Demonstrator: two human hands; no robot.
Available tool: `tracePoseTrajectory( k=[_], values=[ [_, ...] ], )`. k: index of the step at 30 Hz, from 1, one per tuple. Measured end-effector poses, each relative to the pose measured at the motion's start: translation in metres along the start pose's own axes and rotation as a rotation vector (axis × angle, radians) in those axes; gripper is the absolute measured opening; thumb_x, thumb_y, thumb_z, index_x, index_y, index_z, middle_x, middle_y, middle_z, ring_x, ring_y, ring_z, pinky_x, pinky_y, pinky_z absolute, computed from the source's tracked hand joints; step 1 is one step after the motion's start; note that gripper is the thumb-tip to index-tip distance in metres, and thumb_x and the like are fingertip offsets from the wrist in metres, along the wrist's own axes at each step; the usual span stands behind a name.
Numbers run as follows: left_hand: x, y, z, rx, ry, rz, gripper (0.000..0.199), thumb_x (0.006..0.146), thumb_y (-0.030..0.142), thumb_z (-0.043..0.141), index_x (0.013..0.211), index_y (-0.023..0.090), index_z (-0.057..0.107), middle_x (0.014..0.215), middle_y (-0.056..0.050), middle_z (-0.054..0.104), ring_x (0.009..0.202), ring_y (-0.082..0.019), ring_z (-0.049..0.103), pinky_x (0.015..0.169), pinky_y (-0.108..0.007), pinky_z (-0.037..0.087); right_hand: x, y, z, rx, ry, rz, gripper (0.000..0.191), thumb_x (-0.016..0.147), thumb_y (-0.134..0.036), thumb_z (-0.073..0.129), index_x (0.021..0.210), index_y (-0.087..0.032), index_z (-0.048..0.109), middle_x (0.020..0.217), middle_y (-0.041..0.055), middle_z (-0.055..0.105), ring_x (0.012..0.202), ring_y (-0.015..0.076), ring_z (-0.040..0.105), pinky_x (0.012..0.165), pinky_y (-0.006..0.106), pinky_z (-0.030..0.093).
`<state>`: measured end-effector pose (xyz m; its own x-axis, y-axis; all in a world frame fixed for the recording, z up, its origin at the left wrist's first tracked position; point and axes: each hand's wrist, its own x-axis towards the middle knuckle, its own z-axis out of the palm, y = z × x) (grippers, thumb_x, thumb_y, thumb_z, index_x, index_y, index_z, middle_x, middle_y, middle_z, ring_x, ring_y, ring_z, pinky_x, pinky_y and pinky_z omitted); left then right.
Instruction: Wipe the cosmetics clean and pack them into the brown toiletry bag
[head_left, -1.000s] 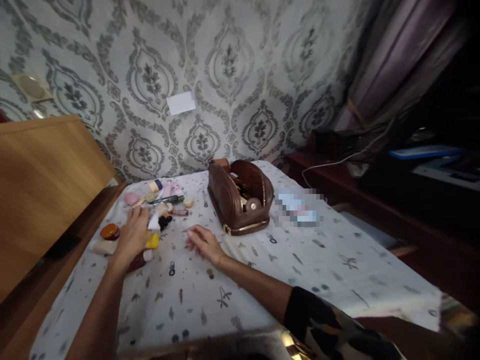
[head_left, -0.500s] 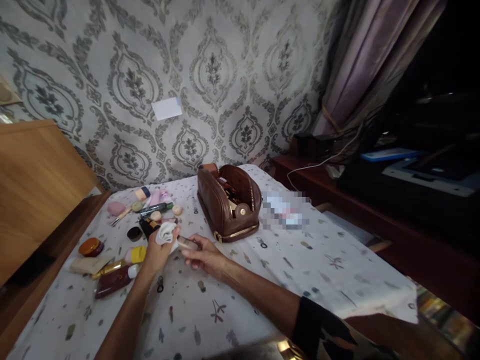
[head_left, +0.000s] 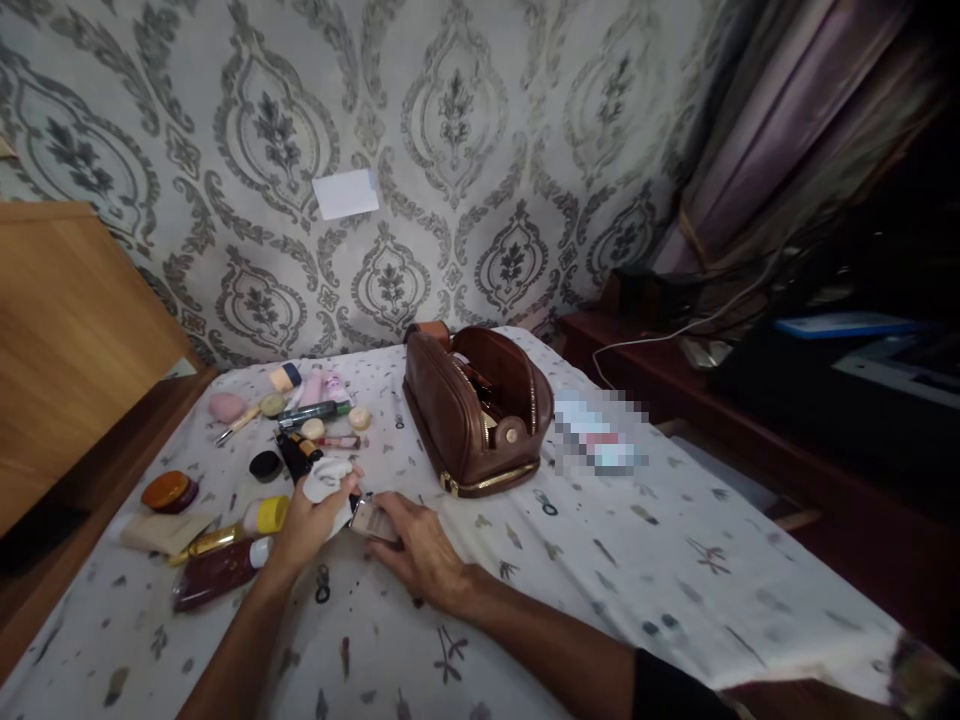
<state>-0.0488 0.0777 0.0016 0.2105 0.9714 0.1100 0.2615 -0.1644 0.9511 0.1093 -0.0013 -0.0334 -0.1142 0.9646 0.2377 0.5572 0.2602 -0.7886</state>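
A crumpled white wipe (head_left: 328, 478) is bunched in the fingers of my left hand (head_left: 309, 530). My right hand (head_left: 427, 550) grips a small clear rectangular bottle (head_left: 374, 521) with beige contents, tilted with its dark neck end toward the wipe. The two hands are close together above the printed tablecloth (head_left: 390, 640). Just behind the wipe lies a black tube (head_left: 295, 455) with gold on it. Beyond my right hand stands a brown leather cosmetic bag (head_left: 465, 430), unzipped, with several items inside that I cannot make out.
At the left lie a dark red bottle (head_left: 214, 577), a yellow-capped tube (head_left: 266, 515), an orange-lidded jar (head_left: 166, 492) and a black lid (head_left: 265, 465). Farther back are a pink sponge (head_left: 226, 407) and a dark green tube (head_left: 309, 415). A wooden panel (head_left: 75, 310) rises at left.
My right hand has turned more palm-down around the bottle, and the bottle's neck end now meets the wipe. The whole view has shifted slightly; the bag and tabletop items stay in place.
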Motion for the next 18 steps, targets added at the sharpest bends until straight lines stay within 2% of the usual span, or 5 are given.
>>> tracePoseTrajectory(
  k=[5,9,12,14,18],
  values=[
    [-0.004,0.008,-0.007,-0.336,-0.25,-0.167,0.044,0.074,0.057,0.069,0.091,0.016,0.068,0.076,-0.003,0.066,0.053,-0.011,0.053,0.041,-0.019,0.037,0.002,0.001,-0.003,0.279,-0.011,0.0,0.035,0.074,-0.021,0.069,0.108,-0.021,0.059,0.091,0.0003,0.063,0.08,0.0163,0.056,0.072,0.026,0.043],
    [-0.005,0.017,-0.003,-0.571,-0.306,-0.241,0.047,0.07,0.057,0.071,0.09,0.015,0.065,0.069,-0.002,0.064,0.045,-0.008,0.046,0.033,-0.016,0.027,0.006,-0.002,-0.005,0.703,-0.097,0.085,0.038,0.072,-0.037,0.076,0.1,-0.019,0.058,0.083,-0.0032,0.058,0.073,0.0119,0.052,0.067,0.023,0.041],
    [-0.004,0.017,0.005,-0.659,-0.267,-0.221,0.053,0.07,0.064,0.067,0.092,0.016,0.064,0.067,-0.002,0.063,0.046,-0.01,0.049,0.031,-0.016,0.021,0.009,-0.006,-0.006,0.944,-0.173,0.242,0.044,0.069,-0.047,0.078,0.095,-0.018,0.06,0.08,-0.0018,0.059,0.064,0.01,0.052,0.054,0.021,0.036],
    [-0.005,0.013,0.012,-0.628,-0.178,-0.187,0.058,0.072,0.07,0.061,0.094,0.017,0.064,0.066,-0.002,0.063,0.044,-0.01,0.047,0.032,-0.018,0.023,0.011,-0.008,-0.006,1.09,-0.192,0.336,0.045,0.068,-0.05,0.079,0.091,-0.016,0.062,0.083,0.0012,0.062,0.063,0.0096,0.053,0.048,0.02,0.033],
    [-0.009,0.002,0.022,-0.253,0.067,-0.103,0.046,0.072,0.064,0.067,0.084,0.019,0.065,0.063,-0.001,0.062,0.055,-0.014,0.056,0.045,-0.023,0.041,0.013,-0.009,-0.01,1.287,-0.191,0.458,0.043,0.069,-0.053,0.077,0.083,-0.015,0.063,0.076,0.0017,0.061,0.056,0.0075,0.049,0.042,0.019,0.027]
  ],
)
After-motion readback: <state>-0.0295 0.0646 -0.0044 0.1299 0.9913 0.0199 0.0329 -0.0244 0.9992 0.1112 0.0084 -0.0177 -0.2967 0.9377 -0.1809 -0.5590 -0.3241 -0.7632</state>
